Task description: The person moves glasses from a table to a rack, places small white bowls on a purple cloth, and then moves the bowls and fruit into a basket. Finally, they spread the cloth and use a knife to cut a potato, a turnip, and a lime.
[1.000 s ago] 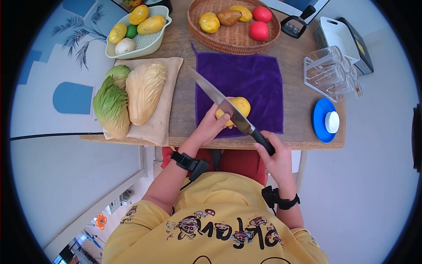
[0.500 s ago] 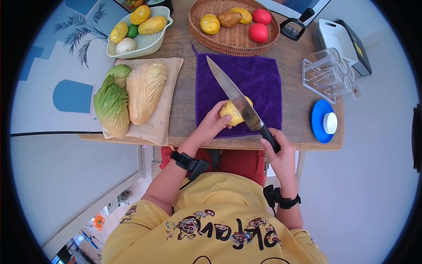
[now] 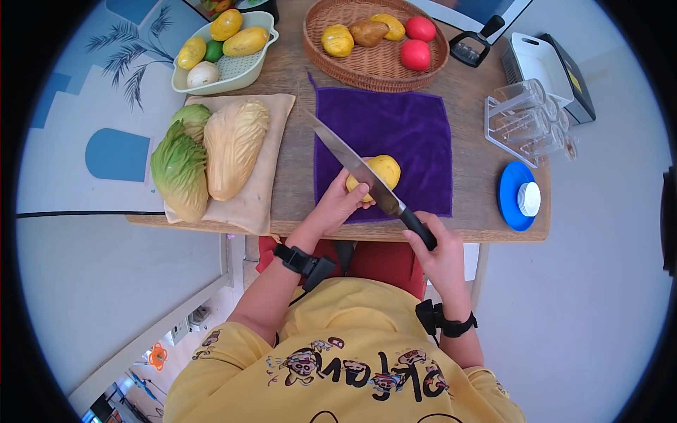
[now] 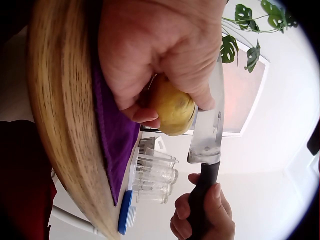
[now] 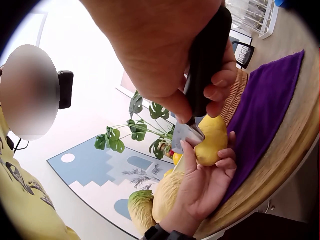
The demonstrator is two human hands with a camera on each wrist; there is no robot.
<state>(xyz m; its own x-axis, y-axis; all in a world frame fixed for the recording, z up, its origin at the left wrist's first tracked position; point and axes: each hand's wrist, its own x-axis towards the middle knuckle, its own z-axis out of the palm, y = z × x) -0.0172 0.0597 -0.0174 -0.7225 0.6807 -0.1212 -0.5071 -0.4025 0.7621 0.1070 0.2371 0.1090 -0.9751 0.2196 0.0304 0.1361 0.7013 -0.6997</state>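
My left hand (image 3: 340, 203) holds a smooth, yellow, potato-like piece of produce (image 3: 386, 170) over the near part of a purple cloth (image 3: 412, 127). In my right hand (image 3: 444, 255) is the black handle of a large kitchen knife (image 3: 355, 163). The blade slants to the far left, its broad flat side facing up across the produce. In the left wrist view the left thumb lies against the blade (image 4: 207, 132), beside the produce (image 4: 172, 107). From the right wrist, the blade's heel shows right at the produce (image 5: 212, 142).
Left of the cloth, cabbages (image 3: 236, 148) lie on a beige cushion (image 3: 275, 162). Behind are a pale green basket (image 3: 243, 77) of produce and a round wicker tray (image 3: 352, 70). A rack of glasses (image 3: 525, 123) and a blue plate (image 3: 509, 204) stand on the right.
The knife swung right and toward my body half a second ago, and is now back up to the left. The produce shifted slightly with it and returned. Both hands kept their hold.
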